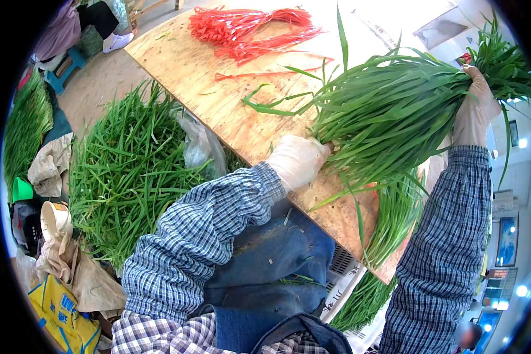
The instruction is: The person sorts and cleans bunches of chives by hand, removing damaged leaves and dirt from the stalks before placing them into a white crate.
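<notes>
A large bunch of garlic chives (389, 112), with long flat green leaves, stretches across the right side of the wooden board. My left hand (298, 160), in a pale thin glove, is closed round its near left end at the board's front edge. At the upper right my right hand (477, 109), also gloved, grips the leaves, with its thumb on top. Leaf tips (501, 65) stick out beyond that hand. Under the bunch, another small bundle of chives (389, 218) rests on the board's right corner.
Red plastic ties (248, 29) lie on the wooden board (218, 100). Left of it stands a big heap of loose greens (130, 171) beside a clear plastic bag (200, 144). More greens (366, 304) are below the board. A yellow bag (65, 315) and a person's shoe (118, 41) are at left.
</notes>
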Action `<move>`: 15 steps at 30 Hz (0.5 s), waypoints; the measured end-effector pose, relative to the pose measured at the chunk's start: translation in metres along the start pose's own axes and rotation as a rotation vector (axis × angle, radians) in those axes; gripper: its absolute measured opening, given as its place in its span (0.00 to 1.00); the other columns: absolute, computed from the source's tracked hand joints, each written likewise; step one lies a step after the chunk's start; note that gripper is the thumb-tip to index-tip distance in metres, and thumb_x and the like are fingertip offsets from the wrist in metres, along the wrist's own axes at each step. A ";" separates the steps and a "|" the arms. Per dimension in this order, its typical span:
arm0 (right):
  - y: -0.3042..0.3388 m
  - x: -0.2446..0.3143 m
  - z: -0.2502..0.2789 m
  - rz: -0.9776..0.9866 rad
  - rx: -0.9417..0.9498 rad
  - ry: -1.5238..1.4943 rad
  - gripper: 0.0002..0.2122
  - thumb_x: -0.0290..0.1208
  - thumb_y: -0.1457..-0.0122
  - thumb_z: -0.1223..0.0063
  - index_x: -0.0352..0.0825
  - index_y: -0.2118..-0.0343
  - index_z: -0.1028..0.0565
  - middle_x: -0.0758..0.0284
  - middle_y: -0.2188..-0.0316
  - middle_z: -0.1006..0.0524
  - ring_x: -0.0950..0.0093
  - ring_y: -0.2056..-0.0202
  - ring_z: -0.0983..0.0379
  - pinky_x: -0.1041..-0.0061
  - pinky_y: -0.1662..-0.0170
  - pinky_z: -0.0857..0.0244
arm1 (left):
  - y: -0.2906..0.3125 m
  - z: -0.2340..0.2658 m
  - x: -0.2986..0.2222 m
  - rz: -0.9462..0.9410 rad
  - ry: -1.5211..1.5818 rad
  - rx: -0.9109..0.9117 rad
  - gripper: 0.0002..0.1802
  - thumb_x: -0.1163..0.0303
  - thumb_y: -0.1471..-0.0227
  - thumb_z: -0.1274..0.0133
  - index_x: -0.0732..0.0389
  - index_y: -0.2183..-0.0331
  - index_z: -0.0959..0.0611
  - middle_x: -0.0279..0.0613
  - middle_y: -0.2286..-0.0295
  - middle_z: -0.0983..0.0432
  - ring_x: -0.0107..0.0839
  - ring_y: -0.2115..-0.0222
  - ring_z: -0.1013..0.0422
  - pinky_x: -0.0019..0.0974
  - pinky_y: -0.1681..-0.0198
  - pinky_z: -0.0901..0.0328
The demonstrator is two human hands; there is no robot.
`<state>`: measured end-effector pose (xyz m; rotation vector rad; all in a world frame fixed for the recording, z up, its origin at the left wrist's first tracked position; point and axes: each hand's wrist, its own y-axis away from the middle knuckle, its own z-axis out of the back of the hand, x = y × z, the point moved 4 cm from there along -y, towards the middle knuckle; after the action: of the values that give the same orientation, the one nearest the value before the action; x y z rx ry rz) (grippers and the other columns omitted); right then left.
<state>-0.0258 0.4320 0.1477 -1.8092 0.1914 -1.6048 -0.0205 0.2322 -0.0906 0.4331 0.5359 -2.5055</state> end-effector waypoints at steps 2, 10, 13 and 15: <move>-0.001 0.001 0.004 -0.046 0.040 0.015 0.08 0.28 0.52 0.44 0.27 0.73 0.26 0.68 0.78 0.26 0.78 0.79 0.30 0.79 0.75 0.33 | 0.002 -0.003 0.002 0.049 0.014 0.038 0.13 0.70 0.57 0.51 0.63 0.66 0.24 0.43 0.82 0.26 0.41 0.80 0.27 0.41 0.79 0.34; -0.022 0.037 0.065 0.031 0.218 0.003 0.11 0.31 0.43 0.57 0.31 0.62 0.25 0.66 0.70 0.24 0.77 0.70 0.28 0.81 0.66 0.33 | 0.148 0.044 0.043 0.108 0.028 -0.273 0.03 0.80 0.55 0.52 0.63 0.75 0.25 0.40 0.85 0.27 0.31 0.88 0.30 0.33 0.86 0.34; -0.023 0.065 0.079 0.089 0.191 0.052 0.12 0.32 0.42 0.58 0.31 0.62 0.25 0.66 0.68 0.25 0.78 0.68 0.28 0.81 0.64 0.33 | 0.217 0.072 0.093 0.611 -0.304 0.078 0.10 0.75 0.54 0.48 0.61 0.65 0.22 0.42 0.79 0.24 0.32 0.80 0.27 0.33 0.76 0.30; -0.024 0.069 0.069 0.070 0.244 -0.006 0.12 0.32 0.42 0.58 0.31 0.62 0.26 0.65 0.67 0.25 0.78 0.67 0.29 0.82 0.63 0.34 | 0.232 0.098 0.079 0.554 -0.634 0.069 0.24 0.70 0.58 0.43 0.55 0.54 0.25 0.45 0.66 0.26 0.38 0.64 0.30 0.39 0.57 0.37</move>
<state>0.0446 0.4403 0.2192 -1.6032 0.0524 -1.5034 0.0276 -0.0266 -0.1030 -0.1818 0.0585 -1.9677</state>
